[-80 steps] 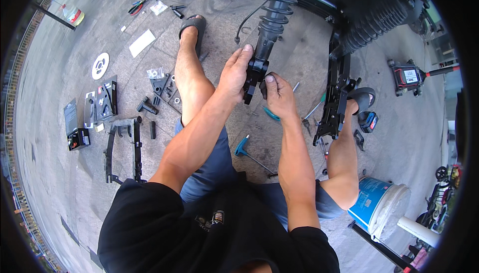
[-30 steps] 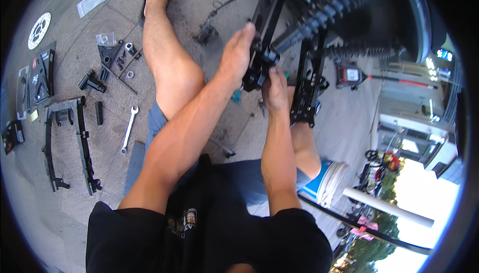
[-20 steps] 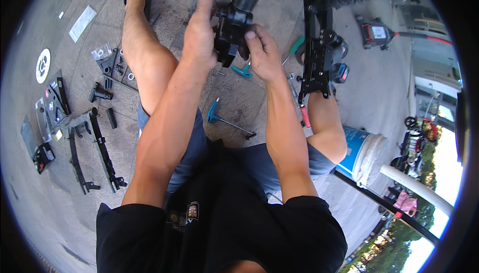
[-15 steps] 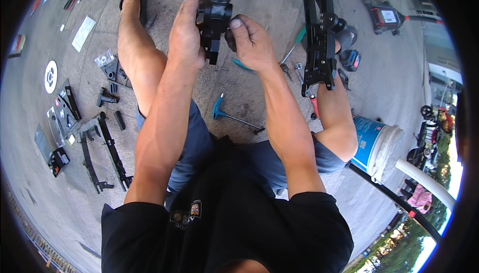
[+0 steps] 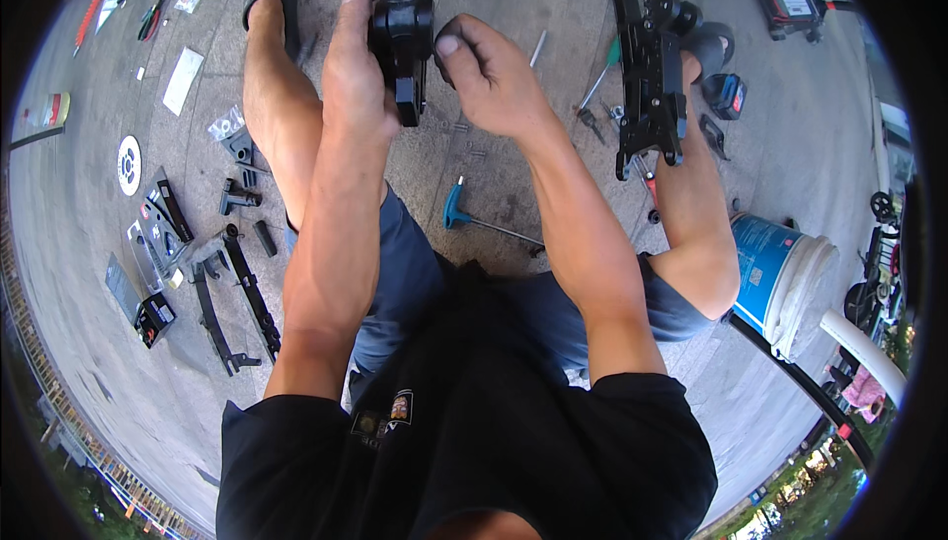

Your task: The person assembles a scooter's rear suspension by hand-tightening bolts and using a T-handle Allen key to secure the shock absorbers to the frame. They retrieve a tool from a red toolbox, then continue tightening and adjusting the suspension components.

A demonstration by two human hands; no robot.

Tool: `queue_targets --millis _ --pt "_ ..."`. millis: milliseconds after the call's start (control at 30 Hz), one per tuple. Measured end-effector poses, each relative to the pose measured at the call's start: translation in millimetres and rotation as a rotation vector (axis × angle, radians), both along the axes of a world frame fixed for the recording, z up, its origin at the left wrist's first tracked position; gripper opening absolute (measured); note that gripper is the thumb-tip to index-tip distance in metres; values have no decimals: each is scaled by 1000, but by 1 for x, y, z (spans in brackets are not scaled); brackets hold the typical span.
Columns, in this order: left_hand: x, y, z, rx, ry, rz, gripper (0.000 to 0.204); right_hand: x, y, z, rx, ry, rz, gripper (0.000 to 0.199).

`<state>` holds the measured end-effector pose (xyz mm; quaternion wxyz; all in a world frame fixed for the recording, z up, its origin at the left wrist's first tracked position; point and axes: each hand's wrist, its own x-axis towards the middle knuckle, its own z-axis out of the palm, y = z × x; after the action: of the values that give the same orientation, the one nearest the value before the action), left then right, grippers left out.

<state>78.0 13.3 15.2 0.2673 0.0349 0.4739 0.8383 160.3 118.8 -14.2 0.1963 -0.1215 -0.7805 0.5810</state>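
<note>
Near the top of the view my left hand (image 5: 357, 76) is wrapped round the left side of a black metal tube with a hinge-like joint (image 5: 403, 27), its thumb up along the side. Just right of that joint, my right hand (image 5: 492, 76) is closed, thumb pressed against curled, blackened fingertips. Whatever the right fingers pinch, if anything, is hidden. Below the hands, a blue T-handle hex key (image 5: 456, 206) lies on the ground between my legs. A long black metal frame part (image 5: 650, 76) stands to the right of my right hand.
Left on the ground are black brackets (image 5: 212, 308), packaged parts (image 5: 153, 318) and a white disc (image 5: 129, 165). To the right are a green-handled screwdriver (image 5: 613, 52), a battery pack (image 5: 726, 96), a blue-and-white bucket (image 5: 765, 269) and a red-and-black jack (image 5: 788, 2).
The surroundings have shifted rightward in view, while my hands and the black tube have moved slightly left. My left hand keeps its hold; the right stays curled beside the joint.
</note>
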Motion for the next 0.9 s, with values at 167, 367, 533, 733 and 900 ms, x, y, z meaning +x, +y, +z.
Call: queue_targets --millis 167,367,533,733,900 --pt "5 0 11 -23 15 25 41 1 -1 -1 -26 -47 6 37" --pt "13 -4 26 -220 205 70 41 1 0 1 -115 -91 23 42" --pt "16 -3 36 -275 231 69 42 1 0 2 -145 -48 70 37" --pt "19 0 38 -182 188 91 44 1 1 3 -150 -21 22 34" --pt "19 -1 38 -223 292 100 45 1 0 6 -161 -63 23 32"
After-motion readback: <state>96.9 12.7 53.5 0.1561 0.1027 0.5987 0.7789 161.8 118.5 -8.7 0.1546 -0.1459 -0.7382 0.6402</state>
